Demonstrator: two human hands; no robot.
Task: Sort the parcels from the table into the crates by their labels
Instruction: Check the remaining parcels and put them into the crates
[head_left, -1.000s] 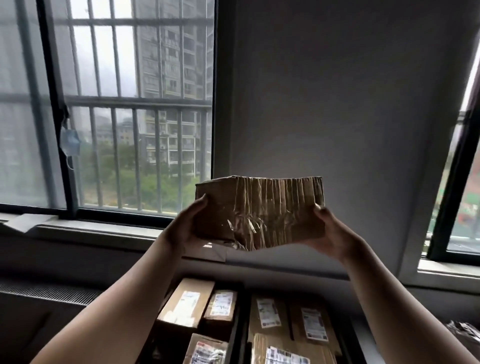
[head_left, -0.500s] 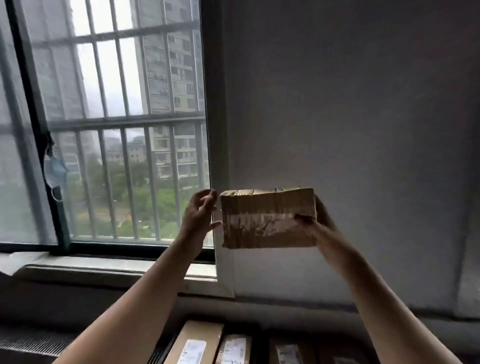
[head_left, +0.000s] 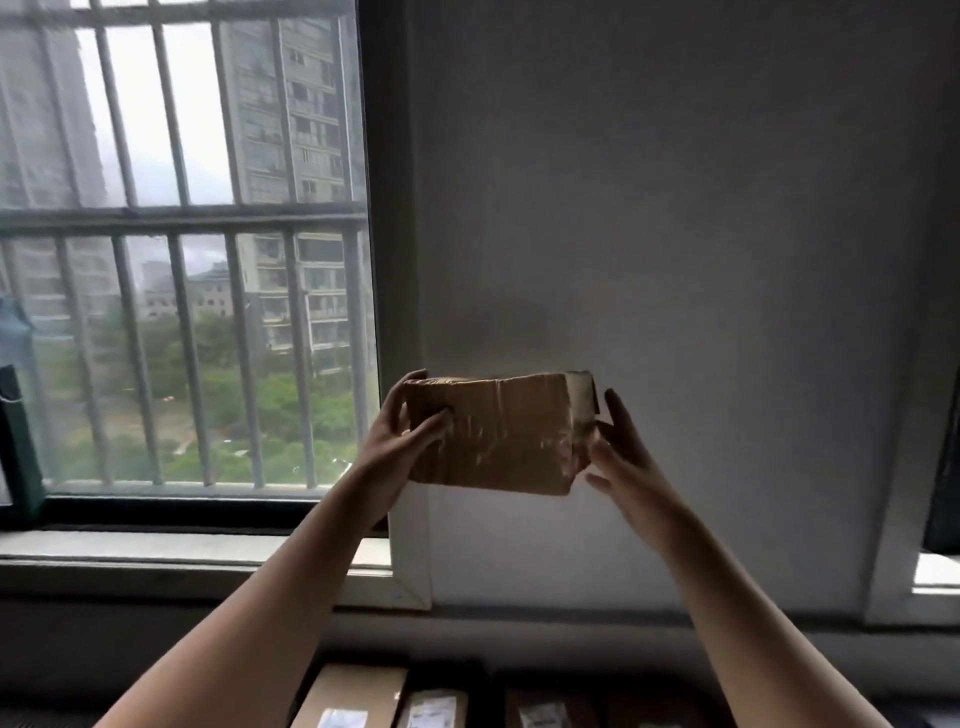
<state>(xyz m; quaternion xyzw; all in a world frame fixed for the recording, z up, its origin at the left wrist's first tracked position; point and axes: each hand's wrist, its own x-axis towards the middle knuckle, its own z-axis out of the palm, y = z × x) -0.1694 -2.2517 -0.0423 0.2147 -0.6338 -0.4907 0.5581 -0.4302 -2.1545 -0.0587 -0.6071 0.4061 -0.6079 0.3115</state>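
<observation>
Brown cardboard, glossy with clear tape, sits under the fingertips: the left hand (head_left: 393, 436) grips the near left corner of a brown rectangular cardboard parcel (head_left: 496, 434), its fingers (head_left: 413, 380) hooked over the top edge and its thumb pressed flat on the front face. The right hand (head_left: 621, 454) meets the parcel's right end with straight fingers spread apart, the thumb touching the lower right corner and one finger standing up just behind the end flap; they are not curled round anything. The parcel is held in the air at arm's length, roughly level and tilted slightly down to the right, in front of a plain grey wall (head_left: 675, 208). Both bare forearms reach up to it from the bottom corners. To the left is a dark-framed window with grey metal bars (head_left: 182, 249), with tower blocks and green trees beyond and a pale sill (head_left: 182, 553) below. Along the bottom edge, well below the held parcel, lie more cardboard parcels with white labels (head_left: 353, 699), partly cut off.
</observation>
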